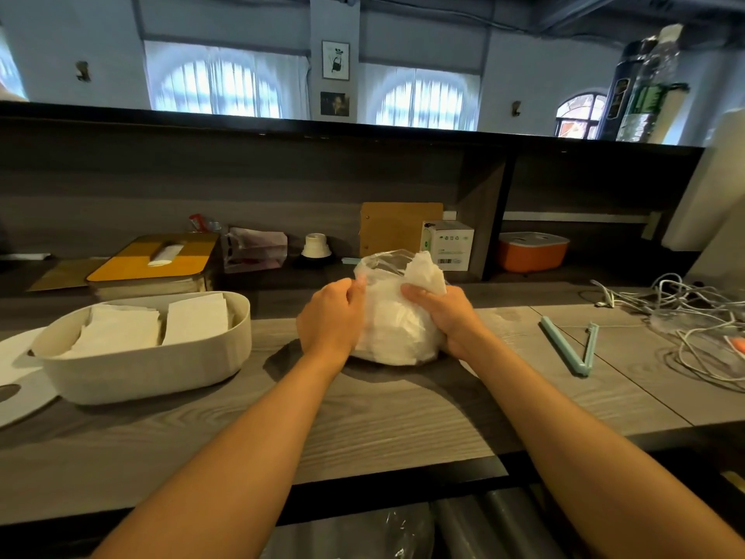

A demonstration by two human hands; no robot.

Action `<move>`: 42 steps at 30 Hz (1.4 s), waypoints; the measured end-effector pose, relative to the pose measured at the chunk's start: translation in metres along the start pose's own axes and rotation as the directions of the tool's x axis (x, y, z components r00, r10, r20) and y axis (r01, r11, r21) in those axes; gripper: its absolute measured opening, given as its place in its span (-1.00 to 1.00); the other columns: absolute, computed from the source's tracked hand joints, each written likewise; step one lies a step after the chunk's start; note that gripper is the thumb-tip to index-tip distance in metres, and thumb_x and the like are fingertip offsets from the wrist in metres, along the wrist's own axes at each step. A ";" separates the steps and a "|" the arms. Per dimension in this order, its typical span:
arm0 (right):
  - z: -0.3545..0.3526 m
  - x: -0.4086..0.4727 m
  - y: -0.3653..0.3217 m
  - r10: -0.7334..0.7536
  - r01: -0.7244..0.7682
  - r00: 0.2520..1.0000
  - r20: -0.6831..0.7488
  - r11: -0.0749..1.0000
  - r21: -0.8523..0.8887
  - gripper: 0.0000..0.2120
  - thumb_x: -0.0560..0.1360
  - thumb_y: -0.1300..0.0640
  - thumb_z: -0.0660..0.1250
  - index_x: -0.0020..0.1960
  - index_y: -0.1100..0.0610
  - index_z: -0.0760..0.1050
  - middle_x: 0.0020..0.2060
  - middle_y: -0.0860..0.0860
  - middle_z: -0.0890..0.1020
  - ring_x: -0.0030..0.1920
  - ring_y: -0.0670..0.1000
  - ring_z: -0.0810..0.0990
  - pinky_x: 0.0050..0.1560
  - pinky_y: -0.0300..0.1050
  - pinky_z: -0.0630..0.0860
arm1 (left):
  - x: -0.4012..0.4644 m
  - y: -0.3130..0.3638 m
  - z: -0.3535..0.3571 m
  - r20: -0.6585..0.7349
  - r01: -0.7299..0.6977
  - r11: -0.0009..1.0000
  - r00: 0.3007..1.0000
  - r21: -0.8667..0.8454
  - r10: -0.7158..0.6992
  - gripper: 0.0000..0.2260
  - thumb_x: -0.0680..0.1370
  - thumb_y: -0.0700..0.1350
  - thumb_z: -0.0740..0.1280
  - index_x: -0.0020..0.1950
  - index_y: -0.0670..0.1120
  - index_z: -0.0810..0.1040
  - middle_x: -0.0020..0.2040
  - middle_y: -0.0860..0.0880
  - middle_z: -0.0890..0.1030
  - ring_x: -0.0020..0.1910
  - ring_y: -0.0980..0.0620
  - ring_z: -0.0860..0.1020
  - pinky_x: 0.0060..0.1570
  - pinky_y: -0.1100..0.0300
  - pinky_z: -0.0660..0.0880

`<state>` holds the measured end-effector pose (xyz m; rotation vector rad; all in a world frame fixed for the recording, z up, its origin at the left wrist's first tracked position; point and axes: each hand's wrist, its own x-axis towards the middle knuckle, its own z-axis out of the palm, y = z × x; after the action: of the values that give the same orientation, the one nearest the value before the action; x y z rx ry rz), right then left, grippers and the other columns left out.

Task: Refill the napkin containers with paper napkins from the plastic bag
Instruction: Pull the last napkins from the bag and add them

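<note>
Wooden counter (403,417): one plastic bag (397,316), one napkin container (141,357).

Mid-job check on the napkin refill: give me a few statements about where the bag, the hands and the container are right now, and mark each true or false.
1. Both hands hold the plastic bag. True: the left hand grips its left side, the right hand its right side.
2. The bag is lifted over the white container. False: it rests on the counter, to the right of the container.
3. The white container already holds napkins. True.
4. The blue clip is closed on the bag's mouth. False: it lies open on the counter to the right of the bag.
5. The orange box sits beside the left hand. False: it is in the shelf niche at the back right.
</note>
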<state>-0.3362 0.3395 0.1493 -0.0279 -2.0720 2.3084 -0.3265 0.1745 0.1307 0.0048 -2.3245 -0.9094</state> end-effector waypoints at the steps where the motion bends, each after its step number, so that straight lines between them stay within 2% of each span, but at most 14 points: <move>1: -0.002 0.001 0.000 -0.007 0.009 0.999 -0.040 0.999 0.038 -0.74 0.40 0.15 0.53 0.04 0.13 0.57 -0.04 0.10 0.69 -0.02 0.15 0.68 0.05 0.16 0.61 | 0.000 0.000 -0.001 0.031 0.012 1.000 0.999 0.013 -0.013 -0.52 0.66 0.23 0.05 -0.19 -0.08 0.52 -0.29 -0.02 0.54 -0.29 0.00 0.51 -0.29 0.09 0.41; 4: -0.006 0.004 -0.003 -0.035 0.052 0.993 -0.115 0.988 0.146 -0.79 0.42 0.13 0.52 -0.01 0.13 0.56 -0.02 0.14 0.68 0.00 0.17 0.68 0.12 0.24 0.58 | 0.000 0.001 -0.002 0.138 0.009 0.998 0.990 0.061 -0.017 -0.51 0.60 0.32 0.07 -0.23 -0.04 0.44 -0.31 0.00 0.51 -0.31 0.01 0.48 -0.29 0.07 0.35; 8: -0.012 0.000 -0.006 0.042 -0.031 0.999 -0.031 0.956 0.293 -0.71 0.45 0.12 0.49 0.11 0.16 0.52 0.04 0.16 0.67 0.04 0.18 0.66 0.08 0.22 0.59 | -0.001 0.002 -0.006 0.203 -0.011 0.998 0.979 0.068 -0.003 -0.52 0.59 0.32 0.13 -0.31 -0.01 0.41 -0.32 0.02 0.52 -0.31 0.04 0.49 -0.33 0.13 0.31; 12: -0.019 0.000 -0.007 0.169 -0.194 0.980 0.106 0.932 0.306 -0.62 0.44 0.05 0.48 0.18 0.14 0.49 0.10 0.18 0.65 0.08 0.23 0.64 -0.05 0.21 0.60 | 0.002 -0.007 -0.009 0.150 0.060 0.998 0.987 0.029 -0.064 -0.52 0.60 0.30 0.16 -0.36 -0.01 0.41 -0.38 0.02 0.48 -0.36 0.02 0.46 -0.32 0.11 0.31; 17: -0.025 0.003 -0.012 0.119 -0.097 0.992 -0.036 0.921 0.378 -0.79 0.46 0.12 0.46 0.04 0.14 0.53 0.09 0.16 0.64 0.09 0.21 0.62 0.13 0.31 0.53 | 0.005 -0.017 -0.012 0.041 0.165 0.985 0.985 0.054 -0.167 -0.52 0.60 0.26 0.20 -0.38 -0.04 0.38 -0.39 -0.02 0.49 -0.36 -0.03 0.48 -0.36 0.12 0.27; 21: -0.030 0.003 -0.017 -0.017 0.089 0.991 -0.131 0.819 0.566 -0.70 0.48 0.22 0.43 0.19 0.17 0.49 0.07 0.14 0.64 0.06 0.16 0.64 0.14 0.22 0.56 | 0.011 -0.025 -0.012 -0.020 0.266 0.963 0.964 0.035 -0.266 -0.56 0.63 0.22 0.14 -0.23 -0.08 0.49 -0.23 -0.06 0.56 -0.19 -0.10 0.54 -0.19 0.05 0.41; 24: -0.031 0.000 -0.020 -0.171 0.169 0.983 -0.062 0.727 0.666 -0.61 0.42 0.12 0.44 0.22 0.11 0.50 0.24 0.17 0.59 0.20 0.18 0.61 0.27 0.27 0.47 | 0.011 -0.015 -0.010 0.007 0.218 0.975 0.976 -0.035 -0.218 -0.62 0.65 0.15 0.07 0.06 -0.07 0.55 0.04 -0.10 0.56 -0.02 -0.08 0.52 0.02 -0.03 0.48; 27: -0.028 -0.004 -0.024 -0.263 0.138 0.962 0.078 0.709 0.692 -0.57 0.43 0.03 0.40 0.27 0.06 0.48 0.19 0.13 0.60 0.18 0.15 0.61 0.24 0.24 0.49 | 0.012 -0.008 -0.009 0.001 0.128 0.991 0.992 -0.039 -0.128 -0.58 0.67 0.12 0.03 0.40 -0.05 0.45 0.35 -0.11 0.47 0.29 -0.11 0.44 0.33 -0.16 0.34; 30: -0.011 -0.009 -0.021 -0.250 0.098 0.955 0.162 0.777 0.622 -0.59 0.45 0.06 0.39 0.28 0.09 0.48 0.13 0.12 0.62 0.20 0.18 0.60 0.24 0.25 0.50 | 0.005 0.003 -0.013 -0.156 -0.036 0.976 0.988 -0.215 0.002 -0.64 0.69 0.08 0.03 0.23 -0.05 0.54 0.21 -0.07 0.55 0.20 -0.05 0.48 0.25 -0.01 0.40; 31: -0.005 -0.010 -0.017 -0.226 0.094 0.962 0.155 0.803 0.589 -0.59 0.45 0.08 0.40 0.28 0.10 0.48 0.12 0.12 0.62 0.21 0.19 0.59 0.22 0.25 0.52 | 0.000 0.009 -0.016 -0.174 -0.069 0.936 0.985 -0.346 0.008 -0.67 0.70 0.05 0.05 0.11 -0.05 0.56 0.08 -0.06 0.59 0.09 0.00 0.52 0.12 0.11 0.46; 33: 0.004 -0.010 -0.012 -0.173 0.084 0.978 0.115 0.835 0.544 -0.60 0.48 0.11 0.42 0.29 0.12 0.47 0.10 0.12 0.62 0.17 0.17 0.61 0.14 0.20 0.58 | -0.009 0.024 -0.018 -0.046 0.001 0.795 0.998 -0.607 -0.036 -0.65 0.70 0.06 0.09 0.01 -0.09 0.59 -0.07 -0.07 0.63 -0.08 0.06 0.56 -0.06 0.25 0.48; 35: 0.008 -0.009 -0.008 -0.144 0.076 0.986 0.089 0.847 0.527 -0.64 0.50 0.14 0.41 0.27 0.16 0.47 0.08 0.14 0.62 0.13 0.16 0.63 0.07 0.16 0.62 | -0.015 0.036 -0.015 0.214 0.201 0.607 0.975 -0.769 -0.052 -0.64 0.64 0.20 0.11 0.07 0.02 0.60 0.00 -0.03 0.67 0.00 0.06 0.62 0.04 0.18 0.55; 38: 0.015 -0.008 0.000 -0.109 0.060 0.992 0.068 0.861 0.504 -0.81 0.51 0.19 0.40 0.11 0.16 0.53 -0.07 0.09 0.70 -0.03 0.10 0.70 0.02 0.15 0.63 | -0.022 0.046 -0.006 0.524 0.513 0.301 0.850 -0.804 -0.050 -0.70 0.53 0.24 0.24 0.17 0.13 0.53 0.16 -0.01 0.66 0.18 -0.05 0.61 0.23 -0.07 0.51; 42: 0.024 -0.005 0.009 -0.065 0.058 0.998 0.011 0.939 0.340 -0.70 0.46 0.07 0.47 0.15 0.11 0.53 0.02 0.10 0.69 0.06 0.12 0.67 0.17 0.23 0.56 | -0.024 0.050 0.011 0.498 0.533 0.306 0.846 -0.789 -0.189 -0.85 0.62 0.05 0.28 0.15 0.06 0.54 0.07 0.00 0.67 0.10 -0.04 0.63 0.10 -0.03 0.58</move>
<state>-0.3320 0.3143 0.1429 0.0719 -1.6256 2.6006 -0.3026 0.2248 0.1422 -0.0757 -1.7284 -2.5408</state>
